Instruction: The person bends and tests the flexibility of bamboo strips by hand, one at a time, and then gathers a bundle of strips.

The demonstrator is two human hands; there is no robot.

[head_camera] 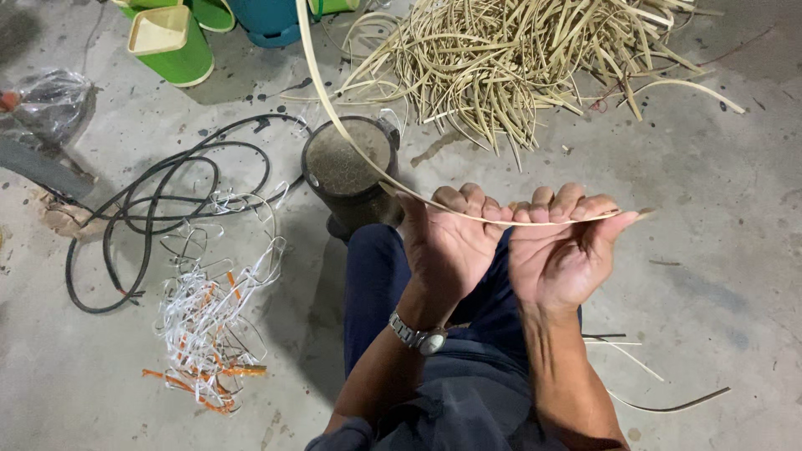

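A long pale cane strip (pixel 334 108) curves down from the top of the view and runs flat across both of my hands. My left hand (pixel 449 242), with a metal watch on its wrist, has its fingers curled over the strip. My right hand (pixel 561 250) pinches the strip near its end, which pokes out to the right. Both palms face me above my dark-trousered knee (pixel 376 267).
A dark round pot (pixel 347 171) stands just beyond my knee. A big heap of cane strips (pixel 518 58) lies at the back. A black cable (pixel 159 200) and a tangle of white and orange strips (pixel 213 326) lie left. Green containers (pixel 171 42) stand far left.
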